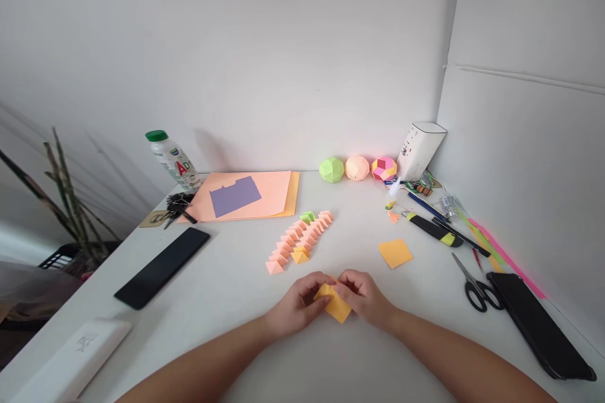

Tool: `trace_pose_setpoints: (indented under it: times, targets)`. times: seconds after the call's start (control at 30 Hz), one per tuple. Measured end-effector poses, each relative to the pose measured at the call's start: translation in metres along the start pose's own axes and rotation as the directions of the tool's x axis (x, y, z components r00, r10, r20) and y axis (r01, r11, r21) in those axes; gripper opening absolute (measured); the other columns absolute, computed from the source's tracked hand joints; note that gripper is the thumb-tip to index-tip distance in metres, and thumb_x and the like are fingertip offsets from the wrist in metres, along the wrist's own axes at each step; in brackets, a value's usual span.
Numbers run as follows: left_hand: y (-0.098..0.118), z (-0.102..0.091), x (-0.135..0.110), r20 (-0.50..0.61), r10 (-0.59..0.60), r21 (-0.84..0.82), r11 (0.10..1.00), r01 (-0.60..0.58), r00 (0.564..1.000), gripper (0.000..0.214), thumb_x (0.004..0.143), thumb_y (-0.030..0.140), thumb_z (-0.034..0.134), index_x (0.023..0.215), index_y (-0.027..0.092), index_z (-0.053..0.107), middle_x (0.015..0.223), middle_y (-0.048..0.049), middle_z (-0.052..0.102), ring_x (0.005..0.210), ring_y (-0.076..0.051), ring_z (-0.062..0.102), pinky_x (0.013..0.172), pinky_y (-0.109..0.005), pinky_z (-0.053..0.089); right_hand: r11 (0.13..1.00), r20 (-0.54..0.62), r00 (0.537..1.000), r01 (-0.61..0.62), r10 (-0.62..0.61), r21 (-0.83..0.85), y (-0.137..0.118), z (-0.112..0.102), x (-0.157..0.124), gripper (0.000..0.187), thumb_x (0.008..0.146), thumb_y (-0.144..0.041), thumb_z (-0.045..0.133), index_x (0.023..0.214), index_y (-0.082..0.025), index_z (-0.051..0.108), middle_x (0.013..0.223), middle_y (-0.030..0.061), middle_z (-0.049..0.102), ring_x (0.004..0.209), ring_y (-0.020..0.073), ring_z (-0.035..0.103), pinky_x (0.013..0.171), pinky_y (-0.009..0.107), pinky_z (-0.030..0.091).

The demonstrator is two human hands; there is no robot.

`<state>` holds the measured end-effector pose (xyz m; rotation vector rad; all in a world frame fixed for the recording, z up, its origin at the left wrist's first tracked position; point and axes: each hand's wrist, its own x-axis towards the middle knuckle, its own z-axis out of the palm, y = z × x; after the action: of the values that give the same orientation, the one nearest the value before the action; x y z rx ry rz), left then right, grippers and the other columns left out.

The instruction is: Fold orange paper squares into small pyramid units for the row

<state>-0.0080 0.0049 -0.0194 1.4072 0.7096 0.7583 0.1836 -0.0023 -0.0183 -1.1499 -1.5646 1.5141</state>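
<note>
Left hand (pixel 302 303) and right hand (pixel 367 299) pinch a small orange paper piece (pixel 339 308) between them, low at the centre of a white desk (pixel 354 368).
Both hands grip the paper, thumbs on its upper side; a fold seems to be in hand, and the next move looks to call for lined-up edges and a firm crease. Beyond, to the right, lies a flat orange sheet (pixel 396 254); to the left, mostly peach folded paper units (pixel 287 243) form two rows. Farthest, three faceted paper balls (pixel 331 170) sit by the wall (pixel 283 75).
</note>
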Motion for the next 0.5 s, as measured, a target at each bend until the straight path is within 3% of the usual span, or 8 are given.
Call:
trace_pose_setpoints:
  times: [0.17, 0.33, 0.5]
  targets:
    - [-0.0025, 0.0000, 0.0002, -0.018, 0.039, -0.023, 0.999, -0.040, 0.999, 0.033, 0.082, 0.038, 0.057, 0.110, 0.021, 0.055, 0.098, -0.0074, 0.059, 0.086, -0.019, 0.058, 0.076, -0.034, 0.049, 0.999, -0.007, 0.999, -0.035, 0.035, 0.038, 0.0015, -0.0003, 0.0002, 0.031, 0.082, -0.046, 0.055, 0.071, -0.018, 0.048, 0.059, -0.0050, 0.042, 0.049, 0.0083, 0.035, 0.045, 0.021, 0.029]
    - [-0.0043, -0.0001, 0.0021, -0.147, 0.084, -0.057, 0.994, -0.093, 0.986, 0.030, 0.082, 0.035, 0.058, 0.108, 0.021, 0.054, 0.100, -0.0084, 0.060, 0.092, -0.022, 0.058, 0.082, -0.039, 0.048, 0.997, -0.019, 0.999, -0.045, 0.046, 0.068, 0.0017, 0.0001, 0.0011, 0.027, 0.078, -0.043, 0.061, 0.077, -0.017, 0.054, 0.063, -0.0035, 0.049, 0.054, 0.0101, 0.046, 0.050, 0.022, 0.039]
    - [-0.0050, 0.0010, 0.0026, -0.151, 0.030, -0.063, 0.997, -0.040, 0.988, 0.035, 0.079, 0.037, 0.061, 0.109, 0.021, 0.051, 0.096, -0.0068, 0.059, 0.088, -0.020, 0.058, 0.079, -0.037, 0.048, 0.988, -0.077, 0.996, -0.038, 0.050, 0.150, -0.0009, -0.0010, 0.0018, 0.031, 0.078, -0.048, 0.060, 0.077, -0.018, 0.053, 0.063, -0.0032, 0.052, 0.052, 0.0106, 0.052, 0.052, 0.024, 0.044]
